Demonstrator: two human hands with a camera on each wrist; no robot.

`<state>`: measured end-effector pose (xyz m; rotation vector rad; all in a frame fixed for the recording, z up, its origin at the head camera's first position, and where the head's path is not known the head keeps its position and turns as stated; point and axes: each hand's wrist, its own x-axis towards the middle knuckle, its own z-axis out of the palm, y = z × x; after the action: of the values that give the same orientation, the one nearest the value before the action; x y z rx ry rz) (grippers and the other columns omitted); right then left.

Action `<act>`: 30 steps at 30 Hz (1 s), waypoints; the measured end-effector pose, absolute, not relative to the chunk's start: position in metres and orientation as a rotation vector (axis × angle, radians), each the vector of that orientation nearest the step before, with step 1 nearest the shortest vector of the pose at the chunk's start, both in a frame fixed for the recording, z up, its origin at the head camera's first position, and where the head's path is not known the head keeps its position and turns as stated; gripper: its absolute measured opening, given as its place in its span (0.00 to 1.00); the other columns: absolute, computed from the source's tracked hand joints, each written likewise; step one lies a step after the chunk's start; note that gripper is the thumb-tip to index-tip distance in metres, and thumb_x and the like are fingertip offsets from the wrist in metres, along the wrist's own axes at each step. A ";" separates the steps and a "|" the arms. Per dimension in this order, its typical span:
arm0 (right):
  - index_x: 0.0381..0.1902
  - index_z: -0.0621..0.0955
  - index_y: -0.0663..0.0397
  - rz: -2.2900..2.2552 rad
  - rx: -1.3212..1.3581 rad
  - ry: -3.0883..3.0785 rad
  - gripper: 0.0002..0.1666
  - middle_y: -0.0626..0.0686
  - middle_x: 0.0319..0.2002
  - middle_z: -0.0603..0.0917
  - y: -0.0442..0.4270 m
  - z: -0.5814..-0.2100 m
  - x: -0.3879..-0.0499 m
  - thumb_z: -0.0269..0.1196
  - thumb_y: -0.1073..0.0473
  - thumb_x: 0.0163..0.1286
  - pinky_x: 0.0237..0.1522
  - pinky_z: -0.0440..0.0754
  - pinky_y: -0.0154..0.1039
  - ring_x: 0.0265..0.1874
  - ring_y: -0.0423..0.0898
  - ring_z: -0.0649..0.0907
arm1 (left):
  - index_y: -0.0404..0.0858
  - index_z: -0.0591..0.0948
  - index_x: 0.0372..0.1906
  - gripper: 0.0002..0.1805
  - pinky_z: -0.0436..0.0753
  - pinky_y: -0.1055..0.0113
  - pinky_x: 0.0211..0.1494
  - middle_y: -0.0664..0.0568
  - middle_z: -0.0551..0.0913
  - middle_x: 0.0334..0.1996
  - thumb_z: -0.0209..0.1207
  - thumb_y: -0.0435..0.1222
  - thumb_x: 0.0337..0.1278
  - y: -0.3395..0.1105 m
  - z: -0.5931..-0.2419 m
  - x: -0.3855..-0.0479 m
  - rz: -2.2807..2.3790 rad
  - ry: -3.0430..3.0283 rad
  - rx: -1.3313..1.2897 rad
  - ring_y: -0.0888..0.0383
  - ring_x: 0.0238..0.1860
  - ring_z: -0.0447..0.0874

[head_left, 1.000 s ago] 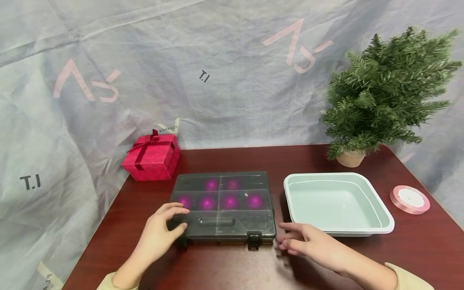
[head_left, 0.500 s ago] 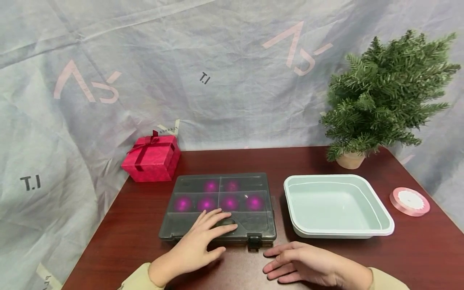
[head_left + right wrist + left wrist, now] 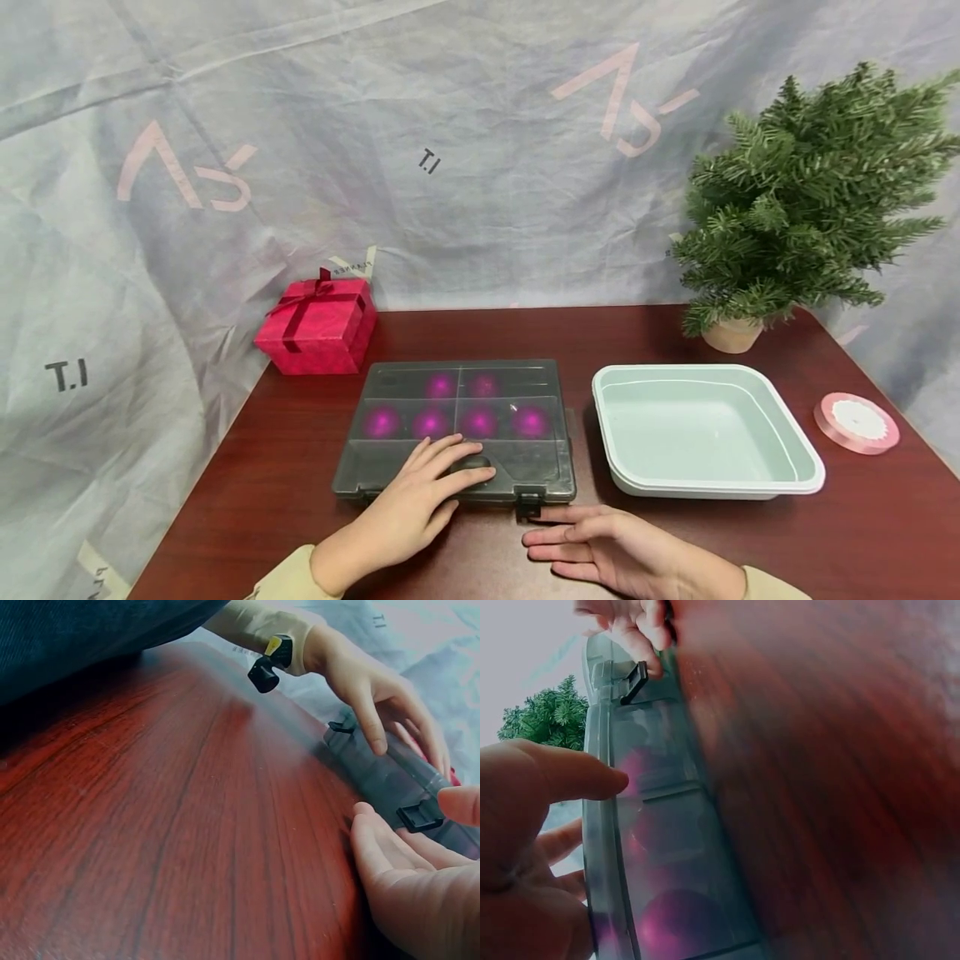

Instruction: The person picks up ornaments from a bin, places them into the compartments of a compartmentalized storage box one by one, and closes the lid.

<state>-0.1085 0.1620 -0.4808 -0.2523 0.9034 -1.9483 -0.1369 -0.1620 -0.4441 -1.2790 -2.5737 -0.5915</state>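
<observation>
A dark see-through compartment box (image 3: 532,457) lies on the table, its lid down, with several glowing purple balls (image 3: 382,422) inside. My left hand (image 3: 408,504) rests on the front part of the lid, fingers stretched out and thumb by the front edge. At the box's front right is a black latch (image 3: 529,505), which juts outward in the left wrist view. My right hand (image 3: 622,546) lies palm partly up in front of it, the forefinger at the latch; whether they touch is unclear. Another latch (image 3: 341,726) sticks out at the left in the right wrist view.
Right of the box stands a pale green plastic tub (image 3: 708,487), with a pink ribbon roll (image 3: 857,423) beyond it. A small potted fir tree (image 3: 795,208) is at the back right. A red gift box (image 3: 318,329) sits at the back left, before a grey cloth.
My left hand has moved right from the box's front left corner onto the lid. My right hand has come from beside the right corner to the front right latch.
</observation>
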 end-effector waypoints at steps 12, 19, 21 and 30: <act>0.76 0.55 0.73 -1.955 -0.308 0.883 0.32 0.67 0.69 0.72 0.162 -0.482 -0.107 0.44 0.68 0.78 0.68 0.69 0.46 0.69 0.55 0.73 | 0.56 0.77 0.68 0.34 0.65 0.30 0.64 0.48 0.71 0.70 0.64 0.26 0.59 -0.161 -0.446 -0.136 -0.534 -2.538 -1.299 0.38 0.72 0.64; 0.78 0.58 0.66 -1.934 -0.321 0.876 0.33 0.65 0.70 0.71 0.162 -0.478 -0.108 0.43 0.68 0.78 0.68 0.69 0.45 0.69 0.54 0.72 | 0.56 0.78 0.68 0.32 0.66 0.30 0.64 0.47 0.71 0.69 0.64 0.28 0.62 -0.159 -0.444 -0.134 -0.506 -2.535 -1.292 0.38 0.71 0.65; 0.79 0.59 0.63 -1.924 -0.332 0.884 0.33 0.64 0.71 0.70 0.162 -0.477 -0.108 0.43 0.68 0.78 0.68 0.69 0.44 0.70 0.53 0.72 | 0.56 0.78 0.67 0.32 0.66 0.30 0.64 0.47 0.71 0.69 0.64 0.28 0.60 -0.159 -0.443 -0.133 -0.488 -2.541 -1.284 0.38 0.71 0.65; 0.79 0.60 0.63 -1.889 -0.418 1.072 0.32 0.63 0.66 0.76 0.160 -0.473 -0.104 0.45 0.66 0.79 0.61 0.75 0.44 0.63 0.52 0.78 | 0.55 0.77 0.69 0.34 0.70 0.35 0.64 0.47 0.70 0.71 0.67 0.33 0.54 -0.155 -0.442 -0.127 -0.339 -2.541 -1.229 0.39 0.71 0.67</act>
<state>-0.1041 0.1604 -0.4730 -0.4178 1.0720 -1.8890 -0.1269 -0.1546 -0.4424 -1.2292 -2.5413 -0.3394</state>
